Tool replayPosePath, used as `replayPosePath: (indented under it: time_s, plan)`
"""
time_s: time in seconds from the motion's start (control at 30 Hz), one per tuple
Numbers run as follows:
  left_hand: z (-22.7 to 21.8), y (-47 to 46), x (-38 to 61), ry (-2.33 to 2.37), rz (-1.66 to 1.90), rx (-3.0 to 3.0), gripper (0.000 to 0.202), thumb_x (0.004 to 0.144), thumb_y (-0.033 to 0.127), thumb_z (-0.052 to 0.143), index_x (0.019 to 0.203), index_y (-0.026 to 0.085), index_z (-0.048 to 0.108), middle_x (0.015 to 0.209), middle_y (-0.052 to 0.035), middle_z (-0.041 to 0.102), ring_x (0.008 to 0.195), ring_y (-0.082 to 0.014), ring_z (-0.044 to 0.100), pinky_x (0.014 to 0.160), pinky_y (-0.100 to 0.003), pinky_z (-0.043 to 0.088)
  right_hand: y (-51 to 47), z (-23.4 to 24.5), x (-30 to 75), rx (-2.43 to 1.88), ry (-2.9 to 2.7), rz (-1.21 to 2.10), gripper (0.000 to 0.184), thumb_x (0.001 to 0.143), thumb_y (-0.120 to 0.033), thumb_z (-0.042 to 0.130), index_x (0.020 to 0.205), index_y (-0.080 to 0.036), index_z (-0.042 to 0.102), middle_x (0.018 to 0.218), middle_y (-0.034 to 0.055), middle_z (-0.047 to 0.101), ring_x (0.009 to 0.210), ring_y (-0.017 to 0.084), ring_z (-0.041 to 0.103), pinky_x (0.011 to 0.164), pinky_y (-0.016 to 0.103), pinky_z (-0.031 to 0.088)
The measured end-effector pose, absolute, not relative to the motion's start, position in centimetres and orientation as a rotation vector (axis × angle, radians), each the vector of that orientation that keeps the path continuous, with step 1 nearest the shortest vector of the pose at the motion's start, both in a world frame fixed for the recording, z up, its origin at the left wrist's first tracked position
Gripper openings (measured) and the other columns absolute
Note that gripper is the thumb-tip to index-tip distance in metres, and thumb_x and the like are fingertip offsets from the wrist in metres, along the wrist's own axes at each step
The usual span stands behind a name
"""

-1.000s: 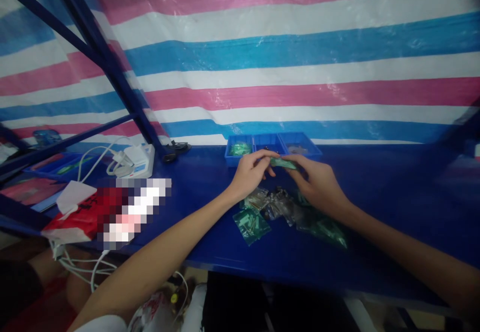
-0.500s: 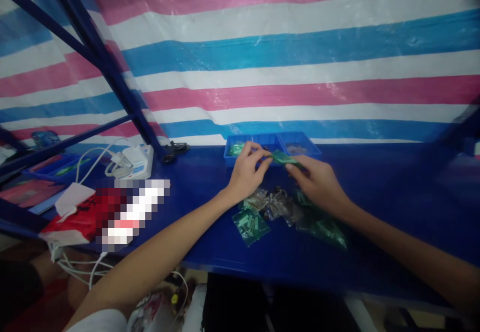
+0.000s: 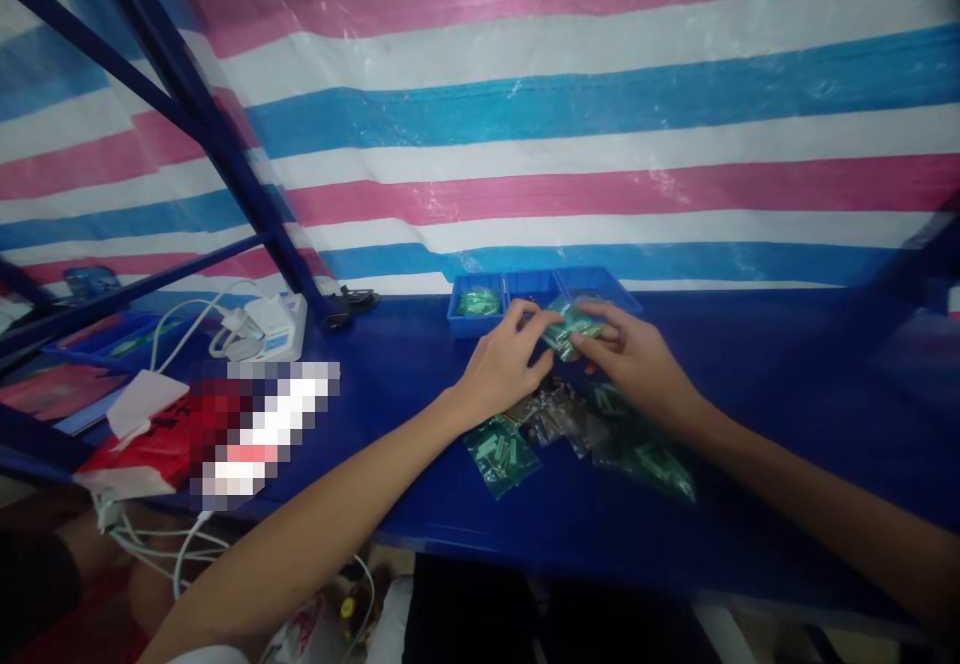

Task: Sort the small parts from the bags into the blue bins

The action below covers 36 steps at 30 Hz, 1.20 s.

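My left hand (image 3: 504, 364) and my right hand (image 3: 637, 359) both pinch one small green clear-plastic packet (image 3: 571, 328) just above the blue table (image 3: 780, 384). The packet hangs in front of a blue compartment tray (image 3: 491, 284) that stands by the striped tarp. One green packet (image 3: 480, 300) lies in the tray's left compartment. Under my hands a pile of similar packets (image 3: 577, 429) is spread on the table, and one flat green packet (image 3: 501, 454) lies at its near-left edge.
A white power strip with plugs and cables (image 3: 262, 326) sits at the left by a slanted blue frame post (image 3: 225, 154). A red and white package (image 3: 187, 424) lies at the near left. The striped tarp (image 3: 600, 144) closes the back.
My hands have drawn closer together and lowered a little, and the packet between them now shows its wider face. The pile has not moved.
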<state>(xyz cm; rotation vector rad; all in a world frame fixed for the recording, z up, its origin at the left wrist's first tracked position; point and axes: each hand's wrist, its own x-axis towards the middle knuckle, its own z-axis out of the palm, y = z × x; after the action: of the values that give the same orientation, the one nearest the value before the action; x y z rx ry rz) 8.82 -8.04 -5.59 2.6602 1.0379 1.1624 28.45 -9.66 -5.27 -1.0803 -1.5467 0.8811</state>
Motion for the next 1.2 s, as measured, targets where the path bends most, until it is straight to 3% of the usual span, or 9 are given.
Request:
replayPosePath:
  time_s: [0.13, 0.33, 0.47, 0.6, 0.7, 0.87, 0.97, 1.2]
  plan:
    - [-5.8, -7.7, 8.6, 1.056, 1.202, 2.68, 0.03, 0.097, 0.019, 0.053, 0.126, 0.023, 0.059, 0.125, -0.0094, 0.052, 0.108, -0.0206, 0.061, 0.089, -0.038, 0.055, -9.9, -5.2, 28.5, -1.185, -1.636, 0.733, 0.06, 0.087, -0.043, 0.069, 0.139, -0.019, 0.054, 0.098, 0.0095, 0.077, 0.077, 0.025, 0.073, 0.06, 0.037, 0.06]
    - [-5.5, -7.6, 8.6, 1.029, 1.248, 2.723, 0.026, 0.103, 0.02, 0.044, 0.12, 0.019, 0.063, 0.107, -0.0077, 0.064, 0.103, -0.0207, 0.061, 0.089, -0.038, 0.053, -9.5, -5.4, 28.9, -1.203, -1.791, 0.462, 0.039, 0.087, -0.048, 0.069, 0.113, -0.019, 0.07, 0.102, 0.01, 0.076, 0.093, 0.027, 0.072, 0.068, 0.035, 0.056]
    - [-5.4, -7.7, 8.7, 1.053, 1.265, 2.689, 0.024, 0.104, 0.023, 0.043, 0.119, 0.018, 0.061, 0.107, -0.0084, 0.065, 0.099, -0.021, 0.062, 0.086, -0.038, 0.053, -9.5, -5.3, 29.0, -1.183, -1.822, 0.491, 0.033, 0.089, -0.046, 0.065, 0.107, -0.019, 0.071, 0.094, 0.0077, 0.076, 0.077, 0.023, 0.071, 0.063, 0.033, 0.054]
    - [-5.1, -8.1, 8.8, 1.021, 1.29, 2.608, 0.03, 0.104, 0.022, 0.041, 0.133, 0.022, 0.051, 0.114, -0.0095, 0.062, 0.099, -0.0207, 0.062, 0.088, -0.038, 0.053, -9.8, -4.6, 28.9, -1.199, -1.802, 0.563, 0.038, 0.094, -0.05, 0.055, 0.074, -0.02, 0.066, 0.068, 0.0027, 0.067, 0.056, 0.017, 0.061, 0.053, 0.03, 0.048]
    - [-4.8, -8.6, 8.9, 0.992, 1.237, 2.635, 0.03, 0.102, 0.022, 0.043, 0.13, 0.024, 0.054, 0.118, -0.0106, 0.056, 0.094, -0.0196, 0.061, 0.083, -0.038, 0.055, -9.9, -4.3, 28.8, -1.236, -1.744, 0.645, 0.043, 0.093, -0.049, 0.054, 0.062, -0.02, 0.059, 0.053, 0.0001, 0.057, 0.052, 0.017, 0.058, 0.05, 0.029, 0.043]
    - [-4.9, -8.9, 9.0, 0.947, 1.093, 2.727, 0.039, 0.092, 0.03, 0.061, 0.129, 0.023, 0.053, 0.13, -0.0128, 0.046, 0.107, -0.0246, 0.06, 0.082, -0.04, 0.058, -9.7, -4.5, 28.8, -1.216, -1.545, 0.838, 0.04, 0.087, -0.05, 0.064, 0.062, -0.02, 0.063, 0.066, 0.0024, 0.065, 0.055, 0.016, 0.059, 0.055, 0.03, 0.049]
    - [-4.9, -8.8, 8.9, 0.927, 1.045, 2.741, 0.051, 0.087, 0.036, 0.07, 0.132, 0.021, 0.05, 0.134, -0.0137, 0.046, 0.114, -0.0277, 0.059, 0.087, -0.043, 0.058, -9.7, -4.7, 28.8, -1.162, -1.5, 0.917, 0.036, 0.085, -0.053, 0.067, 0.07, -0.02, 0.071, 0.074, 0.0041, 0.069, 0.06, 0.018, 0.062, 0.057, 0.032, 0.054]
    - [-5.2, -8.3, 8.9, 0.85, 1.116, 2.719, 0.018, 0.1, 0.02, 0.049, 0.117, 0.017, 0.056, 0.113, -0.0098, 0.061, 0.105, -0.0224, 0.063, 0.091, -0.04, 0.055, -10.1, -4.5, 28.4, -1.072, -1.575, 0.89, 0.038, 0.087, -0.055, 0.064, 0.091, -0.022, 0.082, 0.106, 0.0088, 0.077, 0.083, 0.024, 0.07, 0.062, 0.034, 0.062]
